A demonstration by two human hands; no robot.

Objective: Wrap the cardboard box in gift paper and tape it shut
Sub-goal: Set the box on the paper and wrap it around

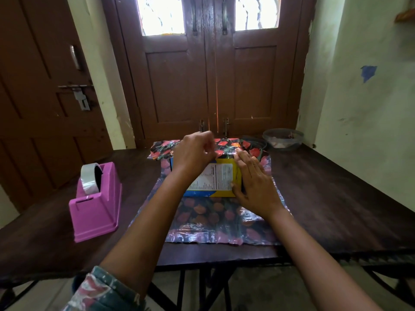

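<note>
Dark table (325, 198), box (216, 177) lengthwise toward door (179, 86); left hand (194, 154) pinching gift paper (213, 216), right hand (253, 185) flat.

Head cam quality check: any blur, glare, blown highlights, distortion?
Head view: door windows are blown out; left hand is motion-blurred at the fingers, right hand is sharper; glossy gift paper glares near its front edge; the wide angle bends the table edges.

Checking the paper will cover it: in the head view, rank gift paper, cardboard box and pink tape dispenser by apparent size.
1. gift paper.
2-3. pink tape dispenser and cardboard box: unsure, dispenser nearer, box partly hidden.
</note>
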